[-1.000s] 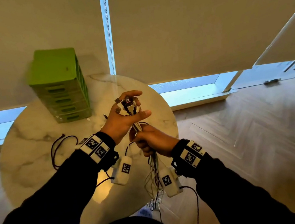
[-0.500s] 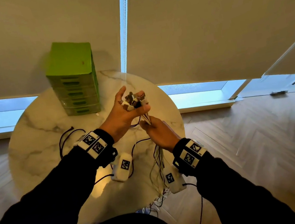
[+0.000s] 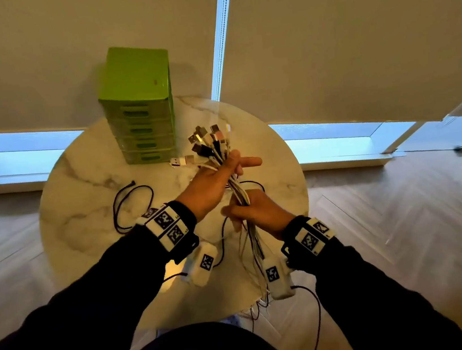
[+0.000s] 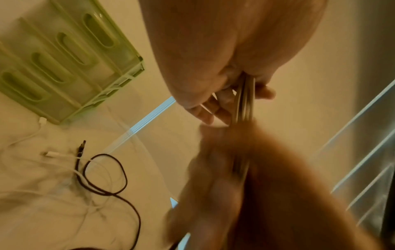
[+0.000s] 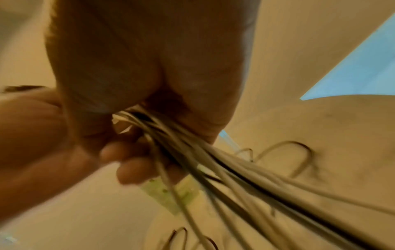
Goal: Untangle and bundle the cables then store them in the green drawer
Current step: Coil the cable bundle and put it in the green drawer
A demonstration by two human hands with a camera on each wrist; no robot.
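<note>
Both grips clenched on the cables [image 3: 235, 186] above the desk [image 3: 86, 213]: left hand [image 3: 210, 180] under the plugs, right hand [image 3: 254, 211] lower; slide down evenly, combing strands parallel; green drawer [image 3: 143, 127] shut behind.

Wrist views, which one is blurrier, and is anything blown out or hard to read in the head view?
Right wrist view: blurriest, the cable bundle streaks with motion. Left wrist view: the drawer unit and black cable are fairly sharp, but the right hand is smeared. Head view: window strips glow bright blue, sleeves go near black, and the blind edges bow from the wide lens.
</note>
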